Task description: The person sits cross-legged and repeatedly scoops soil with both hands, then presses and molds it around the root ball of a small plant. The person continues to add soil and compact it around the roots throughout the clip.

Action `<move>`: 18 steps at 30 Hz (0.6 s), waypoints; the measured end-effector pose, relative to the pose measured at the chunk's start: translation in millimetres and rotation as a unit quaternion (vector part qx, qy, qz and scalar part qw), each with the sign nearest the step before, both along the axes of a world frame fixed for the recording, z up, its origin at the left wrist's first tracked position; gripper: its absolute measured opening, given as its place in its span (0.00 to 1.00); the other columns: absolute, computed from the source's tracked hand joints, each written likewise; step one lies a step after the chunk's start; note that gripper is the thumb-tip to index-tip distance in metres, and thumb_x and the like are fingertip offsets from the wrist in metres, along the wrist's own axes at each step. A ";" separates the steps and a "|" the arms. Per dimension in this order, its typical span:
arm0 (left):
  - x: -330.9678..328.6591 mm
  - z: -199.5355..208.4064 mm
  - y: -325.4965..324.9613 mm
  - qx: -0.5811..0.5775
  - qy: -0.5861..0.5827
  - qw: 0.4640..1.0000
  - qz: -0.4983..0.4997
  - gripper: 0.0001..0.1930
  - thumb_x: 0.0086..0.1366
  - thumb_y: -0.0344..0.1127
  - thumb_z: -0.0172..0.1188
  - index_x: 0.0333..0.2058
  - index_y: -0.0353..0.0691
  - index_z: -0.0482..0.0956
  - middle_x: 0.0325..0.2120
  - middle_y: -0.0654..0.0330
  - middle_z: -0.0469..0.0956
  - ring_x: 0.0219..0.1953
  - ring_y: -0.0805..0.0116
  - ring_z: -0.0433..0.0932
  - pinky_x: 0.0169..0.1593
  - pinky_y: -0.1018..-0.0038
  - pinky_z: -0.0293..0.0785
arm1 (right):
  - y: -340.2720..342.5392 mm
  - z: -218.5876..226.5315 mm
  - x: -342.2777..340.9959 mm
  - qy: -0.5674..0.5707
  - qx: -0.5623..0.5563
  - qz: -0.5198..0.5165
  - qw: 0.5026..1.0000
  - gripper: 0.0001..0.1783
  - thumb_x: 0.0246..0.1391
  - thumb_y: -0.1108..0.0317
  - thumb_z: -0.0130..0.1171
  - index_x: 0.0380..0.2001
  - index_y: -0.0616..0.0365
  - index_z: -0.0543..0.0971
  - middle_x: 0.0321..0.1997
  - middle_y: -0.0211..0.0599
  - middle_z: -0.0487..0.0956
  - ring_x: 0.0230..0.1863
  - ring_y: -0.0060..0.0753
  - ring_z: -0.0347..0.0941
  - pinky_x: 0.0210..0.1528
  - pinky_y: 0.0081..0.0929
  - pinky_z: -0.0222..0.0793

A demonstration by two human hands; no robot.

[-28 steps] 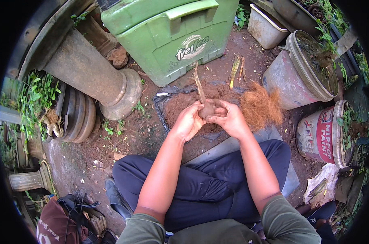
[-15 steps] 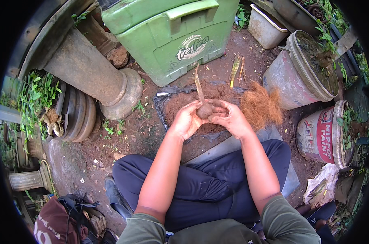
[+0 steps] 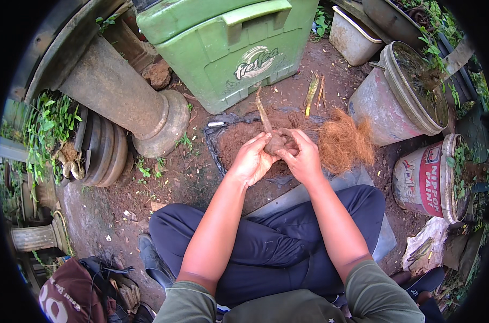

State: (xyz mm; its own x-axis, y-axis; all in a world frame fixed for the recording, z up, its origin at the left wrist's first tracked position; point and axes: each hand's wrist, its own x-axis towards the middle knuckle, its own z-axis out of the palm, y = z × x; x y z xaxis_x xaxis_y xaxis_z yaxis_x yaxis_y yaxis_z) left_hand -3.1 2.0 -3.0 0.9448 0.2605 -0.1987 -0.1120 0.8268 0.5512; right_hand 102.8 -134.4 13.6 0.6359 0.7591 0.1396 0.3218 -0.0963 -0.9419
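Between my two hands is a plant cutting, a bare brown stem [image 3: 264, 116] with a ball of dark, moist soil [image 3: 275, 143] packed round its lower end. The stem leans up and slightly left. My left hand [image 3: 252, 162] cups the ball from the left, its thumb near the stem's base. From the right, my right hand [image 3: 306, 157] curls its fingers over the ball. Beneath them lies a heap of loose brown soil [image 3: 235, 141] on a black plastic sheet [image 3: 212, 153]. A tuft of orange-brown coconut fibre [image 3: 346, 141] lies right of the heap.
A large green cooler box [image 3: 217, 59] stands just beyond the soil. Two paint pails [image 3: 371, 105] and a whitish tub [image 3: 349, 37] are on the right. A concrete pedestal [image 3: 120, 89] is at the left. Yellowish leaf strips [image 3: 311, 96] lie beyond the fibre.
My right hand has closed further over the soil ball, its fingers shifting round it. The stem's tip has tilted slightly left. My left hand stays under the ball.
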 end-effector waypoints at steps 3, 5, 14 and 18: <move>-0.5 1.5 4.1 0.002 0.008 1.000 -0.012 0.20 0.82 0.36 0.44 0.61 0.26 0.70 0.58 0.44 0.77 0.59 0.51 0.79 0.66 0.52 0.73 | 0.1 0.0 6.6 0.013 -0.012 0.017 1.000 0.26 0.53 0.75 0.74 0.56 0.64 0.80 0.51 0.38 0.80 0.46 0.29 0.84 0.46 0.25 0.82; -1.9 2.4 6.8 0.007 0.010 1.000 -0.016 0.20 0.82 0.37 0.44 0.62 0.26 0.69 0.58 0.45 0.78 0.59 0.52 0.79 0.66 0.51 0.74 | -0.7 -0.2 11.5 0.020 -0.008 0.043 0.999 0.26 0.54 0.77 0.73 0.57 0.64 0.80 0.52 0.38 0.80 0.47 0.30 0.84 0.48 0.27 0.82; -4.8 11.4 9.7 0.018 0.031 0.999 -0.002 0.19 0.81 0.35 0.48 0.62 0.28 0.70 0.57 0.47 0.78 0.59 0.53 0.79 0.65 0.50 0.75 | -10.2 3.2 22.0 0.187 0.055 0.152 0.969 0.27 0.62 0.81 0.63 0.64 0.65 0.74 0.56 0.33 0.77 0.58 0.26 0.77 0.60 0.27 0.75; -2.4 12.0 4.5 0.050 0.033 0.998 -0.005 0.19 0.80 0.35 0.50 0.62 0.28 0.67 0.57 0.45 0.78 0.59 0.53 0.80 0.65 0.53 0.75 | -3.5 -5.6 11.2 0.267 0.077 0.106 0.955 0.27 0.62 0.78 0.66 0.63 0.65 0.73 0.59 0.35 0.78 0.56 0.25 0.77 0.61 0.29 0.75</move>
State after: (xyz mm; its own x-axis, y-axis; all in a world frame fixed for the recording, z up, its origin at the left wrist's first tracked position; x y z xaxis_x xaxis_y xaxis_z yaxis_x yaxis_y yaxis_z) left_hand -5.5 6.5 9.0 0.9330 0.2735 -0.2340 -0.0657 0.7686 0.6363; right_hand 114.1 -137.9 8.0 0.4823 0.8751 -0.0411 -0.2117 0.0709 -0.9748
